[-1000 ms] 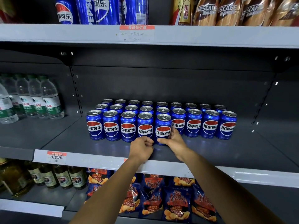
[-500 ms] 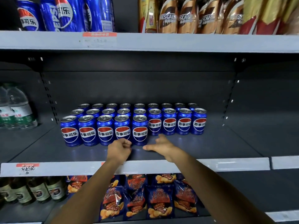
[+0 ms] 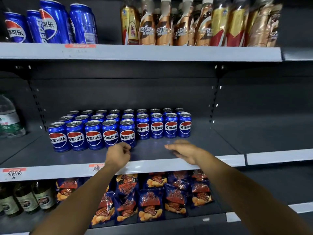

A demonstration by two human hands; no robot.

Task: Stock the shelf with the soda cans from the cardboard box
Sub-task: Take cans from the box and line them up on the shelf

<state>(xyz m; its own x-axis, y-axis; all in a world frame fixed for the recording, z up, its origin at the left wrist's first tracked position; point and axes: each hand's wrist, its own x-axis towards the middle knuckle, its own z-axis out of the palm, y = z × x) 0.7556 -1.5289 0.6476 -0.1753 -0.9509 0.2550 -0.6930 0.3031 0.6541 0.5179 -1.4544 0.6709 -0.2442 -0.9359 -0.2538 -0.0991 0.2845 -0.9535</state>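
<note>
Two bare hands hover over the front of a grey shelf (image 3: pixel 211 143) at the centre of the frame. The left hand (image 3: pixel 118 154), just left of centre, has its fingers curled loosely inward and holds nothing; its knuckles sit just in front of the nearest cans, and whether they touch cannot be told. The right hand (image 3: pixel 183 150), right of centre, lies flat and open with straight fingers pointing left, low over the bare shelf surface, gripping nothing; it is slightly blurred.

The cans (image 3: pixel 118 128) stand upright in the middle left of the frame, long axes vertical, tops up, logos facing outward. They form three rows: five in the front row on the left, with further rows of nine running behind and to the right. The shelf to the right of them is bare.

In the upper left, taller blue cans (image 3: pixel 50 22) stand on the shelf above, with coffee bottles (image 3: pixel 162 26) to their right. A water bottle (image 3: pixel 9 119) shows at the left edge. Below, snack bags (image 3: pixel 149 202) fill the lower centre and glass bottles (image 3: pixel 25 199) the lower left.
</note>
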